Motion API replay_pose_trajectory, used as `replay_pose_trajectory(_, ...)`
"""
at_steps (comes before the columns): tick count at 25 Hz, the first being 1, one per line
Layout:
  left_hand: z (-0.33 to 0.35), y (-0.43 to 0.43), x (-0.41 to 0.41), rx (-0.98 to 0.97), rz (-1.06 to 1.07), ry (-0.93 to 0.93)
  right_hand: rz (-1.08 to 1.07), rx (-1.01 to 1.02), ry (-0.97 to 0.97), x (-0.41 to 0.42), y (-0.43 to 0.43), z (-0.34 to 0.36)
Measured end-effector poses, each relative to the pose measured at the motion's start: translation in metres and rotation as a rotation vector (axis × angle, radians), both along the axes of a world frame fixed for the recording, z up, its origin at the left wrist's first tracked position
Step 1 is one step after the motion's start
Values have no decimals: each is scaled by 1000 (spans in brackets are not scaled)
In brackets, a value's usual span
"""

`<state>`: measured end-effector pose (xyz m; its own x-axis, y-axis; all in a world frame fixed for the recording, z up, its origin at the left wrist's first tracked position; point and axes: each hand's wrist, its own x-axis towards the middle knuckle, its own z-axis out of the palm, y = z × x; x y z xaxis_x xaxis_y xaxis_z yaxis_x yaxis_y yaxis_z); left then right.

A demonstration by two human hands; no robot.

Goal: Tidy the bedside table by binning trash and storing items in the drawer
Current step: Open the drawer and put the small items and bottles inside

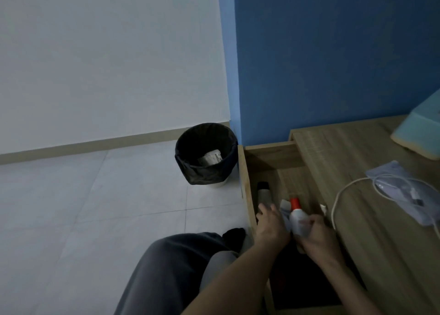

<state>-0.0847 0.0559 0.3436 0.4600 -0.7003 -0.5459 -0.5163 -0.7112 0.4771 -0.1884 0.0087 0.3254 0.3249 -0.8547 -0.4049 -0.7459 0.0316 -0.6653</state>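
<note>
The wooden drawer [271,156] of the bedside table [362,162] stands pulled out. Inside it my right hand [320,239] grips a white bottle with a red cap [297,216], held tilted with the cap pointing away from me. My left hand [271,224] hovers in the drawer beside it, fingers spread, just in front of a clear bottle with a black cap [264,193] lying along the drawer's left side. A pale cloth or paper [284,206] shows between my hands. A black-lined bin [206,154] on the floor holds a crumpled wrapper [210,157].
On the tabletop lie a white cable [342,190], a translucent plastic bag [404,188] and a light blue box [421,133] at the right edge. A blue wall rises behind the table. My knee in dark trousers [171,267] is left of the drawer, over a tiled floor.
</note>
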Motion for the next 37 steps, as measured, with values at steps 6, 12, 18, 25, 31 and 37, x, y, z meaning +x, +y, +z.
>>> replay_pose_trajectory(6,-18,-2,-14,63,140,154,97,106,174,-11,6,-22)
replay_pose_trajectory(12,-32,-6,-13,263,-117,33,191,139,173,-8,3,-21)
replay_pose_trajectory(18,-2,-21,-19,-71,-36,24,155,-83,25,-8,3,2)
replay_pose_trajectory(25,52,-76,-59,-597,-178,89,-250,-687,-144,-58,-40,69)
replay_pose_trajectory(31,32,-101,-87,-386,-407,-2,-358,-695,-106,-111,-107,72)
replay_pose_trajectory(37,30,-128,-88,-378,-408,-32,-365,-501,-12,-120,-169,58)
